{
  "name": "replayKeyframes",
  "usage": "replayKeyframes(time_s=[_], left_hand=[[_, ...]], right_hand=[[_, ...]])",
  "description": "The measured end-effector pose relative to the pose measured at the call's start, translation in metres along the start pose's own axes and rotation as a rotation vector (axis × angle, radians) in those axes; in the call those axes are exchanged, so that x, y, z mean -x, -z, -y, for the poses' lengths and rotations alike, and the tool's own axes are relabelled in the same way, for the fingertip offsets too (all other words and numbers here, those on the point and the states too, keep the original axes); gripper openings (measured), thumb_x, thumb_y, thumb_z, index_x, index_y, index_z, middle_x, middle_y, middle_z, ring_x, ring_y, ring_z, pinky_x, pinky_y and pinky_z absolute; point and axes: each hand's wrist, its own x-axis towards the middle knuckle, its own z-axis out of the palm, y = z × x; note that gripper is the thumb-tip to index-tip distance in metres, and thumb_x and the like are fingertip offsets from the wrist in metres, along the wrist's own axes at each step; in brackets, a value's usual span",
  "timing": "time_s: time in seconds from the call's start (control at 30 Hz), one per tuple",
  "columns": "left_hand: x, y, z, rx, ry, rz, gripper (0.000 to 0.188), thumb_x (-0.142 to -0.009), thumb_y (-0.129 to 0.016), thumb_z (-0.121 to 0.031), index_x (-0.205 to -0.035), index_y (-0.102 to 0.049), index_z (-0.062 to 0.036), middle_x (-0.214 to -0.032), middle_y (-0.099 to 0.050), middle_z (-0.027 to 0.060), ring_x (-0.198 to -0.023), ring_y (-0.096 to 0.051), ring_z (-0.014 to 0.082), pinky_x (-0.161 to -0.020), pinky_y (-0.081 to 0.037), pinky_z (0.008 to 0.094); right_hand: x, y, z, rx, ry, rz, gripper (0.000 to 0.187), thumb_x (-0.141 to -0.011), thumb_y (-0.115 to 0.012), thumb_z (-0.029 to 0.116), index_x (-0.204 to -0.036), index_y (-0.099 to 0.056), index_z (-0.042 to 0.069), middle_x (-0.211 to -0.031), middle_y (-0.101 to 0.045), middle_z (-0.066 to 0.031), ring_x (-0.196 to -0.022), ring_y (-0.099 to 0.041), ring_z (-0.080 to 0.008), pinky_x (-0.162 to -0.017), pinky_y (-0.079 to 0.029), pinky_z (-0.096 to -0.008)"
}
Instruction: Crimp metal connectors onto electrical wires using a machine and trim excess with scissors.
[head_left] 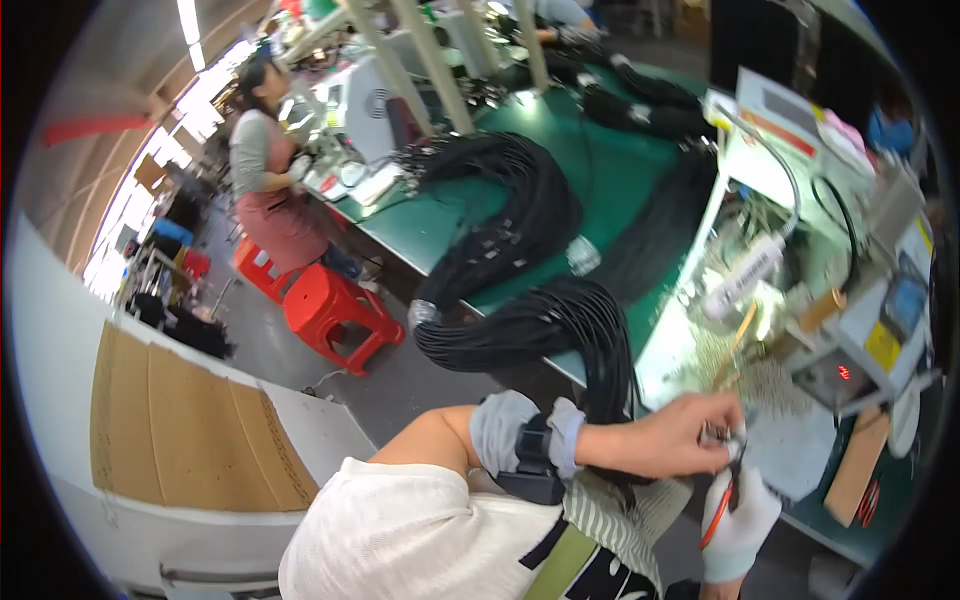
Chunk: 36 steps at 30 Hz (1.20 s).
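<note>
My left hand [672, 438] is bare and closed, with thumb and fingers pinching a small metallic piece [714, 434], perhaps a cable connector. Just below it, my right hand [748, 520], in a white glove, grips pliers with red-orange handles [716, 522]. The pliers' jaws come up against the fingertips of my left hand, so their exact contact is hard to see. A thick bundle of black cables [560, 325] winds over the green table and drops over its edge behind my left forearm, which wears a grey sleeve and a black strapped device.
At the right stands a boxy machine with a red digital display [842, 372], beside a white cylindrical tool [745, 275]. More black cables [640, 110] lie farther back on the green table [610, 150]. Red stools [340, 310] and a person in a pink apron [275, 220] are at left.
</note>
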Motion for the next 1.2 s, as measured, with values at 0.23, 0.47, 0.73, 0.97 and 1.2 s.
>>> replayKeyframes(time_s=[0.23,0.47,0.73,0.97,1.2], left_hand=[[0.012,0.02,-0.001,-0.355,-0.199,0.054,0.03,-0.077,-0.061,0.001,-0.106,-0.052,-0.0021,-0.064,-0.051,0.0023,-0.058,-0.045,0.0046,-0.052,-0.038,0.0225],[0.01,0.014,0.006,-0.027,0.055,-0.024,0.015,-0.081,-0.064,0.003,-0.094,-0.056,0.0002,-0.072,-0.054,-0.0035,-0.062,-0.043,-0.001,-0.053,-0.033,0.0168],[0.009,0.014,-0.002,-0.231,0.088,-0.091,0.015,-0.077,-0.07,0.002,-0.085,-0.058,-0.0007,-0.073,-0.053,-0.0053,-0.064,-0.04,-0.0017,-0.055,-0.032,0.0148],[0.009,0.014,-0.004,-0.216,0.12,-0.115,0.015,-0.075,-0.07,0.004,-0.084,-0.06,-0.0013,-0.075,-0.053,-0.0052,-0.063,-0.038,-0.0019,-0.055,-0.031,0.0147],[0.009,0.013,-0.005,-0.231,0.112,-0.118,0.016,-0.073,-0.07,0.005,-0.085,-0.06,-0.0011,-0.075,-0.053,-0.0051,-0.062,-0.037,-0.0015,-0.055,-0.031,0.015]], right_hand=[[-0.02,-0.001,0.018,-0.429,-0.363,0.108,0.013,-0.08,-0.064,0.01,-0.089,-0.065,0.001,-0.06,-0.052,-0.0113,-0.047,-0.05,-0.0146,-0.05,-0.043,-0.0265],[-0.013,-0.001,0.016,-0.735,-0.572,0.224,0.014,-0.08,-0.066,0.012,-0.088,-0.065,0.001,-0.059,-0.052,-0.0099,-0.046,-0.046,-0.0106,-0.047,-0.041,-0.0239],[-0.015,-0.01,0.009,-0.238,-0.177,0.014,0.02,-0.077,-0.069,0.012,-0.093,-0.065,0.002,-0.062,-0.056,-0.0116,-0.05,-0.055,-0.0229,-0.049,-0.044,-0.0292],[-0.013,-0.006,0.006,-0.322,-0.291,0.131,0.021,-0.076,-0.071,0.014,-0.094,-0.065,0.004,-0.065,-0.057,-0.0119,-0.054,-0.056,-0.0261,-0.053,-0.046,-0.0325],[-0.015,0.003,0.009,-0.256,-0.263,0.176,0.017,-0.077,-0.069,0.014,-0.091,-0.065,0.005,-0.063,-0.056,-0.0113,-0.053,-0.055,-0.0264,-0.052,-0.045,-0.0323]])
